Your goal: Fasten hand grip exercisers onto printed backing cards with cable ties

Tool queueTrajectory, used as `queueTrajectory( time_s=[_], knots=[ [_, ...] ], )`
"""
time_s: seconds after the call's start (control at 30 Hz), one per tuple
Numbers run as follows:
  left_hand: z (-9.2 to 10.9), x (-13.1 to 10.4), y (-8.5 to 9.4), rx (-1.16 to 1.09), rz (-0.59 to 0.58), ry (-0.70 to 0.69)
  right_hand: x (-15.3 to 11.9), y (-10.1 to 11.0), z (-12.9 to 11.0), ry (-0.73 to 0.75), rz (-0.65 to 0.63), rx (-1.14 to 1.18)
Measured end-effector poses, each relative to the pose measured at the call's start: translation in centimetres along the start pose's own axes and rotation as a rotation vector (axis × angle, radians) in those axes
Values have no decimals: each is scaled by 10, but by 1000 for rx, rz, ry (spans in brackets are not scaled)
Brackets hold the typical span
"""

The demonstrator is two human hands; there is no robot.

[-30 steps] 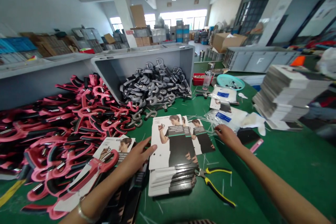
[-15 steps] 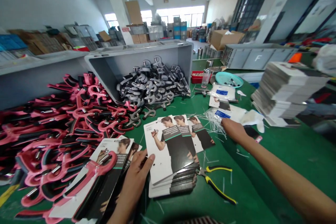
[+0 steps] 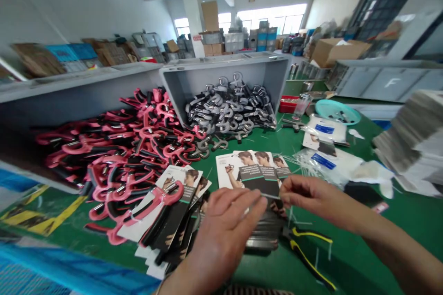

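A thin white cable tie (image 3: 270, 196) spans the gap between my hands, over the stack of printed cards (image 3: 265, 233). My right hand (image 3: 308, 196) pinches one end. My left hand (image 3: 230, 223), fingers pressed together, has its fingertips at the other end and covers part of the stack. Left of it, a pink and black hand grip strengthener (image 3: 152, 207) with a metal spring lies on a white and black card (image 3: 173, 214), over more cards. Yellow-handled cutting pliers (image 3: 304, 251) lie open beside the stack, partly under my right hand.
Pink grips (image 3: 138, 147) pile up on the left; a tipped grey crate (image 3: 221, 65) holds grey ones. Loose cable ties (image 3: 304, 163) lie near plastic bags (image 3: 325, 161). A turquoise plate (image 3: 337, 107), a red box (image 3: 287, 105) and stacked paper (image 3: 415, 133) stand further right.
My right hand has come back from the loose ties with a cable tie. My left hand has moved right, from the cards' edge to over the stack. The view has turned left.
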State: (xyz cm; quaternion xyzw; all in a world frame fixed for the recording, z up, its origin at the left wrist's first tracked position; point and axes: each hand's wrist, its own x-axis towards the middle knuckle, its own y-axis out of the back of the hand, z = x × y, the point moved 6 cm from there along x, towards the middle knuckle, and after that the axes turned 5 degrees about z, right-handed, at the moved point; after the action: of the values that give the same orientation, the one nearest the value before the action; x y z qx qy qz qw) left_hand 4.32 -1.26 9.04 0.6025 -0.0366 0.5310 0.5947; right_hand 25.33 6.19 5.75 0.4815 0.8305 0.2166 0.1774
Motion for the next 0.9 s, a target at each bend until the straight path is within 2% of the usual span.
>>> queueTrajectory(
  time_s=[0.07,0.13,0.27,0.33,0.43,0.47,0.5,0.53,0.6,0.67,0.73,0.9],
  knots=[
    [12,3,-8,19,-50,-21,-2,-25,-16,0,-92,52],
    [11,-2,-17,26,-79,38,-1,-41,-23,-7,-149,75],
    [-3,-22,-23,-101,-107,231,1,-52,-29,-3,-177,128],
    [-16,-33,-20,-205,-79,395,1,-45,-31,23,-6,144],
    [-42,-52,-12,-284,34,724,-8,-31,-26,20,460,220],
    [-49,-59,-10,-296,62,810,-11,-35,-21,-4,536,297],
    [-53,-64,-9,-309,75,866,-12,-45,-16,-39,528,391],
    [-55,-67,-9,-327,77,896,-11,-60,-12,-79,449,487],
    [-55,-69,-12,-365,68,903,-6,-94,-9,-138,213,638],
    [-51,-69,-14,-390,61,888,-3,-118,-11,-163,82,730],
    [-46,-67,-16,-406,59,860,1,-127,-15,-161,73,798],
    [-35,-63,-20,-436,38,767,5,-128,-22,-128,93,843]
  ],
)
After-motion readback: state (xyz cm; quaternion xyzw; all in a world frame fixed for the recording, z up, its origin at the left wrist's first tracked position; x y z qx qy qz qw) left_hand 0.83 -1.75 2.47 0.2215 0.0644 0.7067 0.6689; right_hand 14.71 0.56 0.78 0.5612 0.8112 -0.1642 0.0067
